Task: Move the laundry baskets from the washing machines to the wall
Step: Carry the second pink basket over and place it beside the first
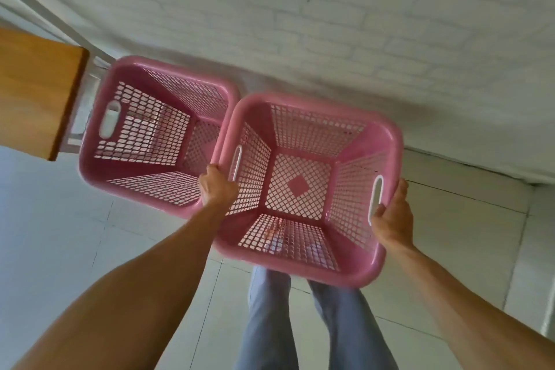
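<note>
I hold an empty pink lattice laundry basket (342, 275) over the floor, its far side near the white brick wall (300, 9). My left hand (216, 186) grips its left rim beside the handle slot. My right hand (390, 221) grips the right side, fingers through the right handle slot. A second empty pink basket (93, 171) stands on the floor to the left, against the wall and touching the held one.
A wooden tabletop (33, 87) with a white metal frame (75, 135) juts in at the left, right beside the second basket. Pale floor tiles (450, 249) spread below. My legs in blue trousers (270, 318) stand under the held basket.
</note>
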The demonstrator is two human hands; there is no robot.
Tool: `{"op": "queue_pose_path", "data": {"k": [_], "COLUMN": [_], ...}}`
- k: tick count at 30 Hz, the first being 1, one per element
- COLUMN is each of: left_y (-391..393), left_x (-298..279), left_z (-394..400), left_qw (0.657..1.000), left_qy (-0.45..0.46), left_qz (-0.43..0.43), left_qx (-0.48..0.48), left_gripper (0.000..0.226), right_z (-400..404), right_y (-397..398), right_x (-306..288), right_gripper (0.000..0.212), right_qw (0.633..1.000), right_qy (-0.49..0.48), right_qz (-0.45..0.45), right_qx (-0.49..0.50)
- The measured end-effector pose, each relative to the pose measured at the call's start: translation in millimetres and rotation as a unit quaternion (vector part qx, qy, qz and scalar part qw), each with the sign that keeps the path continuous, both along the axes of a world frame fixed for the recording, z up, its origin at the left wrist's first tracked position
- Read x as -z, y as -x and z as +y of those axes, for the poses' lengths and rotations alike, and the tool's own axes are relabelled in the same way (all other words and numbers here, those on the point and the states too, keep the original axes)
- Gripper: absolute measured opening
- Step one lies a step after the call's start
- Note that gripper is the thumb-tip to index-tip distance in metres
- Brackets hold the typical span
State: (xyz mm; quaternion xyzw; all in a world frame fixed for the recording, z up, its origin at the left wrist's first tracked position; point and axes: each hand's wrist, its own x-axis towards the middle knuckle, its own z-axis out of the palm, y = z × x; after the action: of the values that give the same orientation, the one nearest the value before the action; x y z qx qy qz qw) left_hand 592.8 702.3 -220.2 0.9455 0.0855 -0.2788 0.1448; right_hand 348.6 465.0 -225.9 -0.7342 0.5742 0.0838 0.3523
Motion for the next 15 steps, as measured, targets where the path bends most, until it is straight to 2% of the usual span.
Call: {"op": "queue_pose_path", "data": {"k": [3,8,15], "left_y": [-9.3,-22.8,-23.1], "left_x": [26.8,53.1,65.3], "left_z": [2.0,-3.3,-5.3], "left_qw": [0.997,0.986,0.99], "left_qy": [-0.008,0.008,0.012], "left_qz": [-0.013,-0.051,-0.043], "left_qx": [0.079,0.156,0.135], "left_gripper": [0.035,0.034,0.031], "right_z": [-1.0,-5.0,1.0], "right_y": [-8.0,-13.7,-11.8], "right_x": [30.2,66.3,80.6], "right_gripper": [0.067,0.067,0.059], "right_qw": [1.0,0.999,0.999], "right_qy": [-0.006,-0.004,-0.002], "right_qz": [0.012,0.013,-0.009], "right_qx": [0.014,0.036,0.048]}}
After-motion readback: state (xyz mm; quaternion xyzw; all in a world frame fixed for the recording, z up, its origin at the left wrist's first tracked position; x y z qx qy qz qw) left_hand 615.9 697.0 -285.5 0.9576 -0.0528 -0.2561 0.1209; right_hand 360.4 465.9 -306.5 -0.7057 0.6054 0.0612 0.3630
